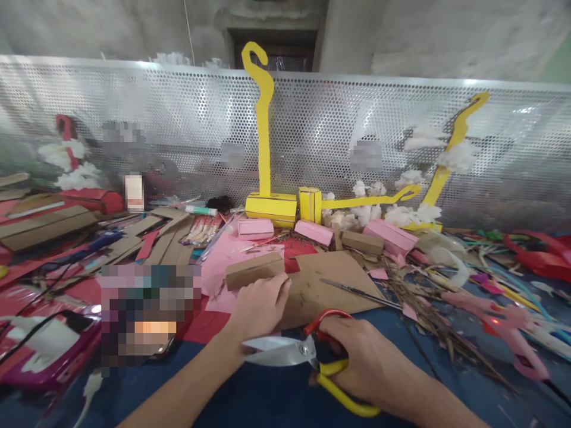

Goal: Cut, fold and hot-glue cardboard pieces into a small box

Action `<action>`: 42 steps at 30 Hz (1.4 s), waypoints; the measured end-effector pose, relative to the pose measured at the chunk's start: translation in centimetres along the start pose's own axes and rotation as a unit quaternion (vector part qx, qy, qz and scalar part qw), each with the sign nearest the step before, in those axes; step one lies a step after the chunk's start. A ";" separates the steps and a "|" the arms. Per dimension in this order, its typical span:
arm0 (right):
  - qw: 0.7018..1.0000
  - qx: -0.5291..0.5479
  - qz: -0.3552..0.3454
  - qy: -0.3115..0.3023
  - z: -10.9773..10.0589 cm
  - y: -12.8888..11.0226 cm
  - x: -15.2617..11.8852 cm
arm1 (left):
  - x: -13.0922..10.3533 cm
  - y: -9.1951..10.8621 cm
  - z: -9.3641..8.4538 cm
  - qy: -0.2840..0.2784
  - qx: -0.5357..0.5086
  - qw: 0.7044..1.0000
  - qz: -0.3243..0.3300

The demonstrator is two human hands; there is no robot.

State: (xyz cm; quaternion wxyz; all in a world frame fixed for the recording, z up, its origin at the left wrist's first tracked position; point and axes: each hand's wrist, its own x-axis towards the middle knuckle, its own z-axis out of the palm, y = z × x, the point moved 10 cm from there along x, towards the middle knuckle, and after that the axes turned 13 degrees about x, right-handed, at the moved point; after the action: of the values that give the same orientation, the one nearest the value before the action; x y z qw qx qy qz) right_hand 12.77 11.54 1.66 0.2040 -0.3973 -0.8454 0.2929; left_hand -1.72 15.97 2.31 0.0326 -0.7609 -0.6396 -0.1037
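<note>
My left hand (261,302) is closed at the lower right edge of a small folded cardboard box (254,271); its fingertips are mostly hidden behind the hand. In my right hand (363,359) is a pair of scissors (285,351) with one red and one yellow handle loop. Their slightly parted blades point left, over my left wrist. Under and beside the left hand lie a brown cardboard sheet (325,279) and pink paper (218,261).
A yellow hook-topped stand (264,142) rises at the back before a perforated metal panel (178,119). Small pink boxes (390,236) sit behind the cardboard. A pink glue gun (504,330) and dry twigs (428,306) lie right; a craft knife (361,292) rests on the sheet.
</note>
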 end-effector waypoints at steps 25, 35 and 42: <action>0.996 0.001 0.070 0.057 -0.7 1.7 0.4 | 0.0 0.4 0.1 -0.012 0.042 0.999 0.006; 0.999 0.025 0.038 -0.016 0.0 0.3 -0.1 | 0.2 0.2 -0.2 0.001 0.057 0.998 0.014; 1.000 -0.002 0.031 -0.001 -0.6 0.9 0.1 | 0.1 0.3 -0.4 0.005 0.054 0.998 0.010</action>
State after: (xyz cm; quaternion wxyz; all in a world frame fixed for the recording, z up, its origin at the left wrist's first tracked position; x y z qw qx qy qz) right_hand 13.59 12.30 1.51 0.1928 -0.4230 -0.8339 0.2976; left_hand -1.50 15.91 2.71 0.0781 -0.7638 -0.6367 -0.0725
